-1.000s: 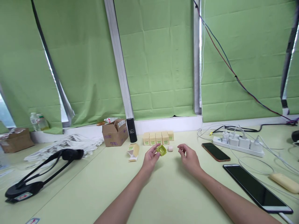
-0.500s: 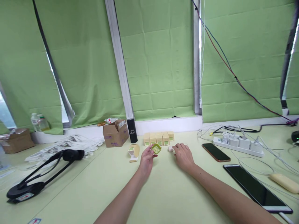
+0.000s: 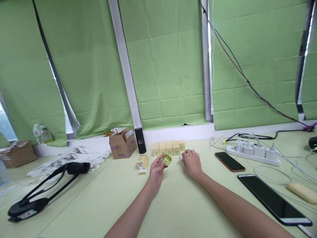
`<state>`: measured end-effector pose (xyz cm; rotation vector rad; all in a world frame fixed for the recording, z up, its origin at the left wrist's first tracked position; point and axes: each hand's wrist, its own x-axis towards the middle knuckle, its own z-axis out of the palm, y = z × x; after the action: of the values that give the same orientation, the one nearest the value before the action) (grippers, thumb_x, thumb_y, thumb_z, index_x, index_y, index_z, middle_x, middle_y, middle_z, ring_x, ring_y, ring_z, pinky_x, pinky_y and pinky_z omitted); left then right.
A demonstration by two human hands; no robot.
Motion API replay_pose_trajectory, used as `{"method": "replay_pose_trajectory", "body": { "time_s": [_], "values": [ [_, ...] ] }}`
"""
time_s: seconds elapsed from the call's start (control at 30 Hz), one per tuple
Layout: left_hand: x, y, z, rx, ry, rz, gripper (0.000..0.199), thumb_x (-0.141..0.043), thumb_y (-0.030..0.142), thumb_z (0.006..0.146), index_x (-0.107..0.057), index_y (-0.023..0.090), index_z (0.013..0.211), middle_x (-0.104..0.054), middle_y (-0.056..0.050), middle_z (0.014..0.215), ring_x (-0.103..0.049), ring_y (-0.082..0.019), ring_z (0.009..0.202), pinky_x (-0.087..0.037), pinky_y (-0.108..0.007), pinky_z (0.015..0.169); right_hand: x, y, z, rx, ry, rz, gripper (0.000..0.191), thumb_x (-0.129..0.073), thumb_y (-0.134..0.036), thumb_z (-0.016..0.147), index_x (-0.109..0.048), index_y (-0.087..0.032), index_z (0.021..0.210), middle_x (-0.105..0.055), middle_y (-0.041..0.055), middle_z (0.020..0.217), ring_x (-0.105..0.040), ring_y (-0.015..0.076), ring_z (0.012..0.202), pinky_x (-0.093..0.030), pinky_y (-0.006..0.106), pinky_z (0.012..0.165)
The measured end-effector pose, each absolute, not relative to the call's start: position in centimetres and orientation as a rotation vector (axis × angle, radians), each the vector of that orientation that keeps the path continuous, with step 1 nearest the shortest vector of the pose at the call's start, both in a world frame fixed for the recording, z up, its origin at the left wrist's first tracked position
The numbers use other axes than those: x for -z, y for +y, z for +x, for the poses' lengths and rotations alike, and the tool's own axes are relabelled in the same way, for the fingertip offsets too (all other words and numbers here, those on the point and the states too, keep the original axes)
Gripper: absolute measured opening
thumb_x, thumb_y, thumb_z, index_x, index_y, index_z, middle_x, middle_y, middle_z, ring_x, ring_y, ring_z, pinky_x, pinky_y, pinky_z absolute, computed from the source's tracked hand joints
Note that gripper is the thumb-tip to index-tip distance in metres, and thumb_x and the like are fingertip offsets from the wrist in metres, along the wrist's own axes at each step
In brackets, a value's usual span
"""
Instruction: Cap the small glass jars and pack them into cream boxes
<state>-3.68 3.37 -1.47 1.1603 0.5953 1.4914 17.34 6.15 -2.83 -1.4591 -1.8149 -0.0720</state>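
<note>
My left hand [image 3: 156,168] is closed around a small green square case [image 3: 166,160], its hollow inside facing up and toward me. To its right, my right hand [image 3: 192,162] has its fingertips pinched on a small white object [image 3: 181,157], partly covered by the fingers and too small to name. Behind both hands stand several small cream boxes [image 3: 169,148] in a row, each with a green square on its front. Left of my left hand lies an opened cream box [image 3: 142,164] with its flap out.
A cardboard box [image 3: 122,143] and a black cylinder [image 3: 140,140] stand at the back. Black headgear [image 3: 47,191] and white straps [image 3: 71,158] lie left. On the right are a phone [image 3: 229,161], a tablet-like device [image 3: 273,198] and a power strip [image 3: 252,154] with loose cables.
My right hand has shifted slightly left and its fingers now cover more of the small white object. My left hand still holds the green case. The view has tilted slightly.
</note>
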Motion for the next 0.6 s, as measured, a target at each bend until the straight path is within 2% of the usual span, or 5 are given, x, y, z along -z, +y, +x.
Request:
{"method": "replay_pose_trajectory", "body": {
  "time_s": [0.07,0.23,0.3,0.4,0.6],
  "values": [
    [1.4,3.4,-3.7,-1.497,0.598,1.162,0.051,-0.084,0.034,0.069,-0.072,0.018,0.116,-0.071,-0.013,0.122,-0.064,-0.022,0.096,-0.044,-0.031,0.079,3.0,5.9,17.3,-0.265,-1.590,-1.285,0.020,-0.061,-0.030,0.091,-0.072,-0.020,0.103,-0.066,0.0137,0.116,-0.053,0.0313,0.111,-0.039,0.044,0.095],
    [1.3,3.2,-3.5,-1.485,0.593,1.183,0.049,-0.085,0.036,0.069,-0.074,0.018,0.113,-0.073,-0.012,0.117,-0.064,-0.022,0.095,-0.044,-0.032,0.080,3.1,4.1,16.7,-0.678,-1.410,-1.047,0.051,-0.055,-0.064,0.088,-0.072,-0.020,0.104,-0.073,0.0099,0.095,-0.063,0.0255,0.082,-0.050,0.037,0.070],
    [1.3,3.1,-3.4,-1.478,0.595,1.194,0.049,-0.084,0.037,0.070,-0.074,0.018,0.114,-0.073,-0.012,0.115,-0.064,-0.023,0.096,-0.044,-0.033,0.081,3.0,2.8,16.5,-0.918,-1.308,-0.921,0.052,-0.063,-0.067,0.082,-0.073,-0.020,0.104,-0.073,0.0095,0.093,-0.064,0.0240,0.081,-0.048,0.032,0.063],
    [1.1,2.9,-3.4,-1.480,0.602,1.199,0.049,-0.084,0.037,0.070,-0.074,0.018,0.114,-0.073,-0.012,0.112,-0.064,-0.024,0.097,-0.044,-0.033,0.081,2.4,1.2,16.3,-1.200,-1.132,-0.746,0.047,-0.076,-0.061,0.075,-0.072,-0.021,0.100,-0.074,0.0113,0.107,-0.064,0.0244,0.091,-0.050,0.030,0.065],
    [0.9,2.5,-3.2,-1.470,0.599,1.226,0.046,-0.084,0.038,0.070,-0.076,0.019,0.112,-0.073,-0.009,0.102,-0.062,-0.021,0.089,-0.043,-0.032,0.079,1.2,0.2,16.6,-1.301,-1.085,-0.615,0.042,-0.080,-0.052,0.075,-0.071,-0.022,0.102,-0.073,0.0133,0.115,-0.062,0.0258,0.099,-0.051,0.032,0.068]
  ]
}}
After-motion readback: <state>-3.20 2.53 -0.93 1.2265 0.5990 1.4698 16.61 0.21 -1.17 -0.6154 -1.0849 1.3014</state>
